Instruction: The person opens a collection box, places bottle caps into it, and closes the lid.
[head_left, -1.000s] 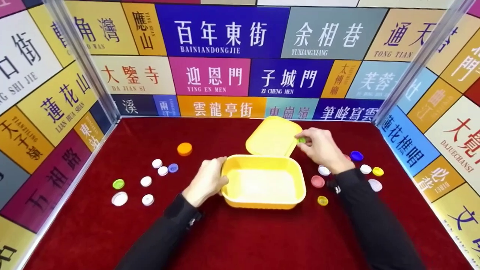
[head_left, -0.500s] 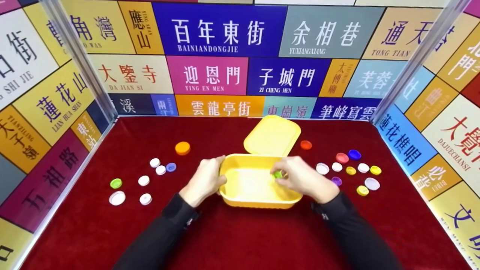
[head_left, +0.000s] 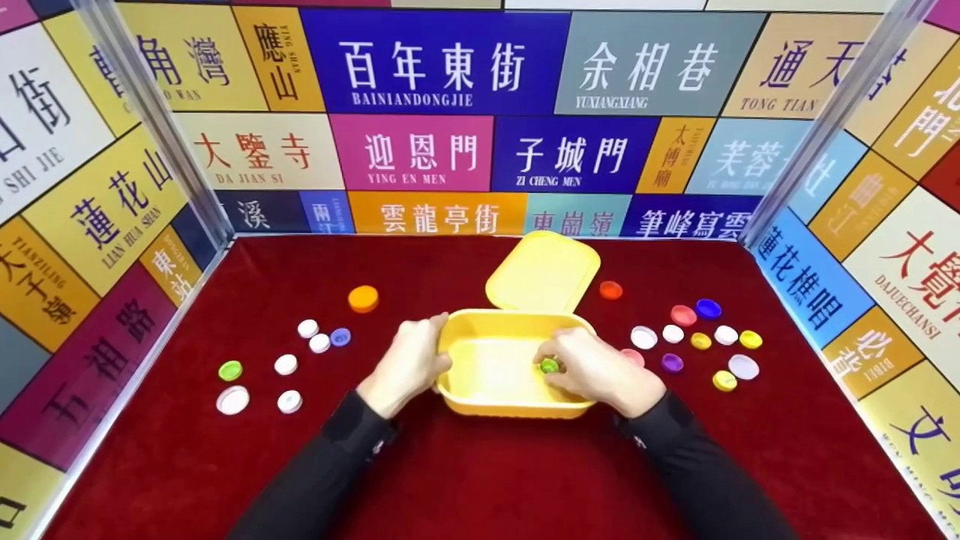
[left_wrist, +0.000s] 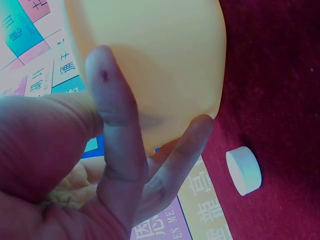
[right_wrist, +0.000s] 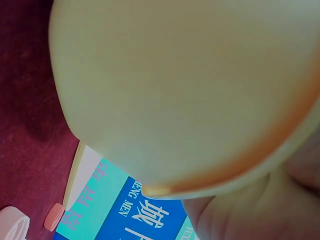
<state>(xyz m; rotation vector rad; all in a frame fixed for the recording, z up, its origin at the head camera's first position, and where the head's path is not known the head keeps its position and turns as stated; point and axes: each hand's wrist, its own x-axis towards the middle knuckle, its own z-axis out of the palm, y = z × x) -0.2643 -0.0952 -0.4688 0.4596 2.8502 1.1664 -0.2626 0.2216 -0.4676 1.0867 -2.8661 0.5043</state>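
Observation:
A yellow plastic box stands uncovered in the middle of the red cloth. My left hand grips its left wall, the thumb at the rim; the left wrist view has these fingers against the box's end. Inside the box, toward its right side, my right hand pinches a green bottle cap low over the floor. From the right wrist, the box wall fills most of the view and hides the fingertips and the cap. Behind the box lies its yellow lid.
Left of the box lie several bottle caps: an orange cap, a green cap, a blue cap and white ones. More are scattered at right, including a red cap and a purple cap. Printed panels wall the table.
My right hand has brought the green cap from beside the lid into the box, then slightly lower. My left hand keeps its grip on the box.

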